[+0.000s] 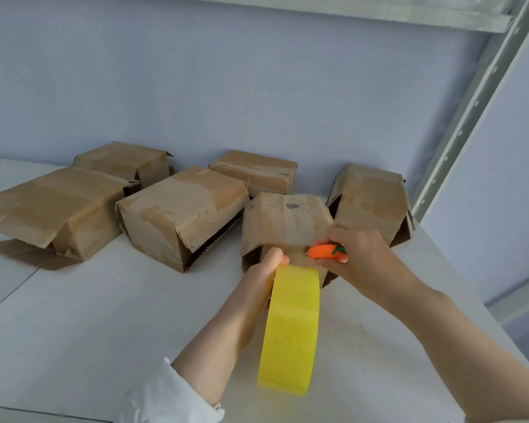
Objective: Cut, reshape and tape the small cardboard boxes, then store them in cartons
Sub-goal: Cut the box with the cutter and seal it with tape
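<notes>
2 hands grip tools: left hand [263,273] should hold the wide yellow tape roll [290,331] taut while right hand [358,254] slices its orange carrot-shaped cutter [322,251] close to the small brown cardboard box [284,218].

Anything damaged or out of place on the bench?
Yes: the middle brown cardboard box has its top paper layer torn and peeled along the front edge, and the far-left brown cardboard box sags, one flap splayed on the white table. Nothing spilled.

A storeroom: taped cardboard boxes [177,215] on a white shelf [104,315] with perforated metal uprights [471,111].
</notes>
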`<act>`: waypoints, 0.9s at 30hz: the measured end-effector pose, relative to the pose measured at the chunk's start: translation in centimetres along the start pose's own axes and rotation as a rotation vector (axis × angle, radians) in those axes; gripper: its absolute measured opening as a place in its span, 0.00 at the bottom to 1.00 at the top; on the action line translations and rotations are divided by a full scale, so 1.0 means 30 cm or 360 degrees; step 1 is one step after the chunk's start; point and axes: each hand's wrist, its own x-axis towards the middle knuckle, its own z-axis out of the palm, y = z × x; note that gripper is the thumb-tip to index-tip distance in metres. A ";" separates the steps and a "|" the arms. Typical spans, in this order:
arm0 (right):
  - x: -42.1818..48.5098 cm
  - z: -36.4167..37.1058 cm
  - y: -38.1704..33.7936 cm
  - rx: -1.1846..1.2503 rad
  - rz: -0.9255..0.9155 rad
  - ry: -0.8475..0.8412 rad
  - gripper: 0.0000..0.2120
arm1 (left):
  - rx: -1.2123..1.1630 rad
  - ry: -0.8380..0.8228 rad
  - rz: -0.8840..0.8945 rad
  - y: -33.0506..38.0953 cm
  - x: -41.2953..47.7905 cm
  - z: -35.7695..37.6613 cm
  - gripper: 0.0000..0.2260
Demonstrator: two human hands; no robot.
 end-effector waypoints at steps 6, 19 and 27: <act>-0.006 0.008 0.005 -0.0118 0.0030 -0.0069 0.08 | 0.0499 0.0032 -0.0008 0.010 0.018 0.007 0.18; 0.064 -0.036 0.003 0.0173 -0.0070 0.0045 0.14 | -0.0021 0.0185 -0.0305 0.033 -0.027 0.019 0.19; 0.122 0.054 0.025 -0.0345 -0.0033 -0.0136 0.19 | -0.0339 0.0253 -0.0363 0.033 -0.026 0.030 0.18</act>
